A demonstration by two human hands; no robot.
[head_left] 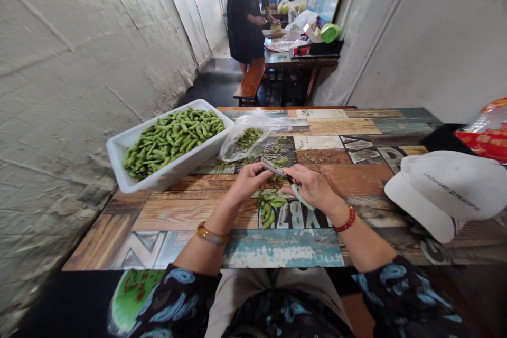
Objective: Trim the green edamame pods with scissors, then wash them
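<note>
right hand point(311, 186) curled round scissors point(278, 170), left hand point(249, 181) pinched by the blades; can't tell on what. best keep left fingertips off the edges, snips short. loose pods point(269, 213) near, six o'clock of hands; heaped pods point(174, 140) in white tub point(190, 165), ten o'clock.

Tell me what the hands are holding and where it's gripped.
The right hand holds scissors by their pale green handles. The left hand is at the blades; whether it pinches anything cannot be told.
</note>
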